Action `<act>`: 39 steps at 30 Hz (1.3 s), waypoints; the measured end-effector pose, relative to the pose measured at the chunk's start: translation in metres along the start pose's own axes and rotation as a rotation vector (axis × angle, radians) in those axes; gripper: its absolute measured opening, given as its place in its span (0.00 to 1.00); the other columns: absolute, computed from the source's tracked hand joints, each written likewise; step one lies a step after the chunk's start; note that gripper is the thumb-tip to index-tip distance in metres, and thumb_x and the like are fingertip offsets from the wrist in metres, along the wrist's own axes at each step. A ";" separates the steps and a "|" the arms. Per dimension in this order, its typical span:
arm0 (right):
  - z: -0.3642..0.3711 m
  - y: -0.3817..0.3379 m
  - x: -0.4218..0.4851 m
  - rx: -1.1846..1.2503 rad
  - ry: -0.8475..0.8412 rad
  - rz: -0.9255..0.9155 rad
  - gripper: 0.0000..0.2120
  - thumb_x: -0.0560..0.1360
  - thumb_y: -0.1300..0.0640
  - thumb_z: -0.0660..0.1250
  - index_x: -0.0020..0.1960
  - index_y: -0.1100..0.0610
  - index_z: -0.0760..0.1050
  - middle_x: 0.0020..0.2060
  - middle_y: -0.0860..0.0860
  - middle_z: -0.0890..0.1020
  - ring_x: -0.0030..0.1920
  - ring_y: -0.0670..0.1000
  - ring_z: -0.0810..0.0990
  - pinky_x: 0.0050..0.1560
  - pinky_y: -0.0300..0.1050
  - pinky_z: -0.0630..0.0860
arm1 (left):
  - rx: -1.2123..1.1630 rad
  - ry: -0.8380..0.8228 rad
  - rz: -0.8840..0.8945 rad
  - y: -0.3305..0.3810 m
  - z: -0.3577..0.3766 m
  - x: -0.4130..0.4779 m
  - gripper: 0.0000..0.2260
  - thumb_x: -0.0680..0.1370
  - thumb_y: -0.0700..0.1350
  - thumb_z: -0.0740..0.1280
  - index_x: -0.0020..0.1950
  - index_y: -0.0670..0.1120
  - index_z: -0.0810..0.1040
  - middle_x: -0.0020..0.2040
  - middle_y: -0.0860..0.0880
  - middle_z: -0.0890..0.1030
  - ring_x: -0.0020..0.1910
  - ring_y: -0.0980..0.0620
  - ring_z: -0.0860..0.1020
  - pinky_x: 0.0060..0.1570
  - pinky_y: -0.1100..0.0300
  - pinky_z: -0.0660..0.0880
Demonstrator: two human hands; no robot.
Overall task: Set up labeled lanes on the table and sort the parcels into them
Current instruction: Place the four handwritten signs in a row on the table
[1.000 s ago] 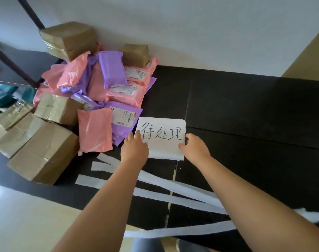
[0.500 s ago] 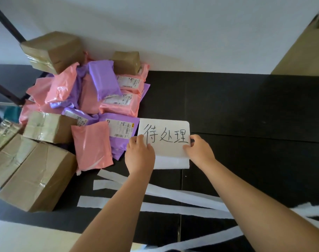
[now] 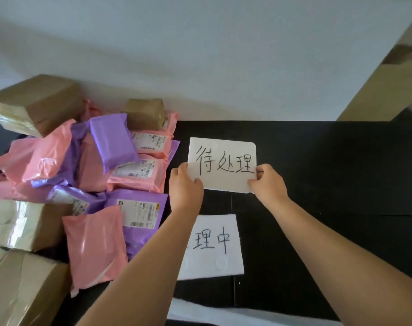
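Note:
A white label card (image 3: 223, 161) with black handwritten characters is held over the black table (image 3: 329, 172), toward the far wall. My left hand (image 3: 185, 187) pinches its lower left corner and my right hand (image 3: 267, 184) pinches its lower right corner. A second white label card (image 3: 214, 250) lies flat on the table below it, its left part hidden by my left forearm. A heap of parcels fills the left side: pink mailers (image 3: 94, 245), purple mailers (image 3: 112, 140) and brown taped boxes (image 3: 35, 102).
A white paper strip (image 3: 223, 312) lies along the near edge of the table. A white wall runs behind the table. A beige cabinet side (image 3: 388, 85) stands at the far right. Brown boxes (image 3: 24, 290) crowd the near left corner.
Both hands have carried the top label card farther from me toward the wall. The second card, which was under it, now lies uncovered on the table. The view has shifted forward.

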State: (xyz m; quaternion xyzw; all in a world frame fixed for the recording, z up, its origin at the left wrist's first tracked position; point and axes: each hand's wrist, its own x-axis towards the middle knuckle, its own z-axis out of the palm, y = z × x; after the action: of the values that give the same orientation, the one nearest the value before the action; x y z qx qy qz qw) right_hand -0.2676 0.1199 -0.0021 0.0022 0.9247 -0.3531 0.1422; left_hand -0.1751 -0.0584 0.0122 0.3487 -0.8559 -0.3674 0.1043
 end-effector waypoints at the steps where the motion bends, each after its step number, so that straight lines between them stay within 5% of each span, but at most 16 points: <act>1: -0.001 -0.003 0.012 0.010 0.000 0.001 0.17 0.76 0.57 0.71 0.62 0.53 0.71 0.61 0.51 0.80 0.50 0.48 0.80 0.33 0.35 0.71 | -0.008 -0.005 -0.008 0.005 0.004 0.012 0.22 0.78 0.40 0.67 0.71 0.47 0.69 0.62 0.47 0.73 0.59 0.49 0.76 0.51 0.59 0.76; 7: 0.002 -0.025 0.087 0.041 -0.007 -0.014 0.19 0.77 0.57 0.70 0.67 0.55 0.72 0.63 0.52 0.80 0.56 0.51 0.80 0.33 0.34 0.67 | -0.058 -0.019 -0.052 0.025 0.032 0.083 0.20 0.77 0.38 0.68 0.69 0.45 0.71 0.63 0.47 0.74 0.60 0.49 0.77 0.53 0.59 0.76; 14: 0.025 -0.044 0.163 0.011 -0.033 -0.021 0.23 0.78 0.58 0.67 0.72 0.56 0.69 0.64 0.52 0.78 0.54 0.50 0.78 0.37 0.38 0.69 | -0.023 -0.064 -0.085 0.023 0.064 0.159 0.19 0.78 0.40 0.67 0.69 0.46 0.71 0.66 0.46 0.75 0.59 0.47 0.78 0.39 0.66 0.71; 23: 0.055 -0.051 0.211 -0.078 -0.124 0.010 0.17 0.78 0.58 0.65 0.66 0.59 0.74 0.60 0.54 0.79 0.47 0.50 0.73 0.39 0.43 0.69 | 0.060 -0.224 -0.132 0.006 0.097 0.211 0.22 0.80 0.39 0.63 0.75 0.44 0.68 0.73 0.44 0.68 0.65 0.45 0.74 0.62 0.55 0.74; 28: 0.064 -0.053 0.213 -0.058 -0.159 0.029 0.19 0.79 0.59 0.64 0.69 0.60 0.72 0.65 0.55 0.76 0.61 0.55 0.76 0.45 0.41 0.67 | 0.256 -0.305 -0.022 0.002 0.103 0.220 0.20 0.81 0.37 0.61 0.73 0.39 0.68 0.73 0.42 0.67 0.69 0.44 0.70 0.67 0.57 0.68; 30: 0.064 -0.053 0.210 -0.038 -0.154 0.026 0.20 0.79 0.60 0.63 0.70 0.60 0.71 0.66 0.55 0.76 0.59 0.54 0.76 0.42 0.39 0.66 | 0.217 -0.344 -0.059 0.005 0.099 0.220 0.17 0.81 0.38 0.61 0.70 0.39 0.72 0.72 0.40 0.68 0.71 0.42 0.67 0.71 0.53 0.65; 33: 0.060 -0.053 0.201 0.017 -0.112 0.013 0.22 0.78 0.61 0.64 0.71 0.58 0.70 0.65 0.53 0.77 0.48 0.49 0.73 0.33 0.35 0.63 | 0.528 -0.463 0.057 0.005 0.093 0.212 0.15 0.80 0.41 0.65 0.66 0.42 0.75 0.73 0.39 0.68 0.77 0.41 0.58 0.77 0.44 0.55; 39: 0.040 -0.052 0.161 0.090 -0.021 0.002 0.24 0.79 0.57 0.65 0.74 0.52 0.67 0.67 0.52 0.74 0.40 0.43 0.73 0.31 0.35 0.64 | 0.123 -0.311 -0.113 0.002 0.067 0.172 0.25 0.82 0.37 0.59 0.80 0.47 0.59 0.81 0.47 0.54 0.80 0.48 0.54 0.73 0.54 0.60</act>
State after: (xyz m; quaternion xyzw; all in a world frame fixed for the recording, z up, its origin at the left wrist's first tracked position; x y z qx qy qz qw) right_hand -0.4167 0.0390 -0.0392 0.0060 0.9064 -0.3940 0.1522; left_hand -0.3320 -0.1354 -0.0471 0.3407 -0.8616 -0.3692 -0.0717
